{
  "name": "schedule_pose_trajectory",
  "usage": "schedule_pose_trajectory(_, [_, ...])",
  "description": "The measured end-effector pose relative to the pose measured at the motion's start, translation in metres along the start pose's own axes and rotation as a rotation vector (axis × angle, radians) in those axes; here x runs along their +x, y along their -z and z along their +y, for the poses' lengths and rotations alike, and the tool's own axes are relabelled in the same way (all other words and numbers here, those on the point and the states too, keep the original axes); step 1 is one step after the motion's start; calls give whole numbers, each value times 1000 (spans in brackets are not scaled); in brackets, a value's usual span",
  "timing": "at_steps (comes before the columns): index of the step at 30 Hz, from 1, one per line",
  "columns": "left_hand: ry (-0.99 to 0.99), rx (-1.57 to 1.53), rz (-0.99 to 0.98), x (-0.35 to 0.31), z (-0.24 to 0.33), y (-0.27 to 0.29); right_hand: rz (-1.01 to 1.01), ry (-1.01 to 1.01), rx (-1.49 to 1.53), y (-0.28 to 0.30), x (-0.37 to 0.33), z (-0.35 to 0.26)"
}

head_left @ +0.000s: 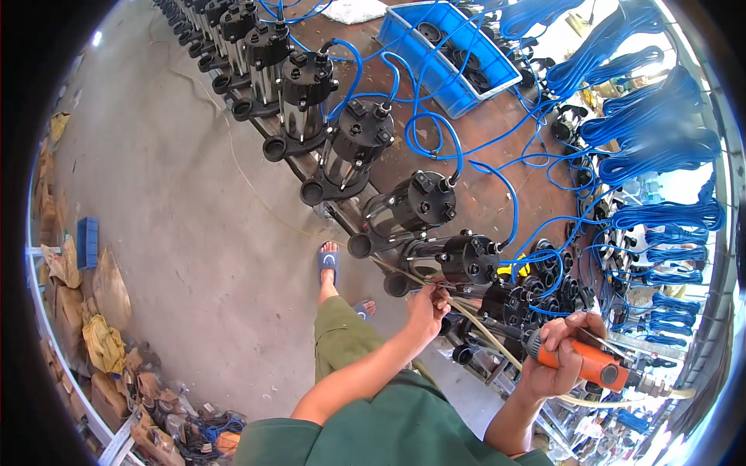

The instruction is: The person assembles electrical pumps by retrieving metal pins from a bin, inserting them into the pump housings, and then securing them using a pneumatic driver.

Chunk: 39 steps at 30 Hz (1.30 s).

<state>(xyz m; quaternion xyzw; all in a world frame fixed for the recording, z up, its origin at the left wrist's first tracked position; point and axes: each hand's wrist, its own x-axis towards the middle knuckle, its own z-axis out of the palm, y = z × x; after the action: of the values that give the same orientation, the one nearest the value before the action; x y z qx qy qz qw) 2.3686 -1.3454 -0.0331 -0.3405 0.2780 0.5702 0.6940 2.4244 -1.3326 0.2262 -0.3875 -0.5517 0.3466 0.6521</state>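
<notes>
My right hand [553, 356] is wrapped round an orange air tool [594, 363] with a dark round head and a metal hose fitting at its far right end. To its left, my left hand [429, 307] is closed, fingertips pinched together beside the base of a steel-and-black submersible pump [466, 259]. What the fingers hold is too small to tell. That pump leans over in the row, its black cap toward the right and a blue cable [514, 210] rising from it. Another pump [509, 301] lies partly hidden between my hands.
More pumps [359, 140] line the bench edge toward the far left. A blue crate [458, 97] with black round parts stands on the brown bench [497, 128]. Coiled blue cables [668, 217] hang at right. A beige hose [497, 342] loops below my hands. Cartons [105, 396] lie lower left.
</notes>
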Motion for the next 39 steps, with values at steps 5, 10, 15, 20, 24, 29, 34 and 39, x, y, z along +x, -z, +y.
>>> schedule_pose_trajectory(5, [-31,25,14,3,4,3,-32,-47,1,3,4,29])
schedule_pose_trajectory(10, [-50,63,32,4,4,-1,-60,-92,74,-8,3,63])
schedule_pose_trajectory(15, [-50,55,65,-5,1,-5,-132,-114,31,-6,-2,91])
schedule_pose_trajectory(20, [-110,36,27,-3,-3,-3,-159,-109,27,-3,-3,92])
schedule_pose_trajectory(24, [-150,49,35,-4,-5,-6,-161,-148,54,-2,-4,97])
schedule_pose_trajectory(29, [-128,41,69,3,-9,-3,-237,-155,118,5,1,100])
schedule_pose_trajectory(34, [-304,289,102,-28,9,8,-222,-187,115,6,2,102])
schedule_pose_trajectory(39, [-540,1012,612,-17,40,88,-248,-231,103,1,7,102])
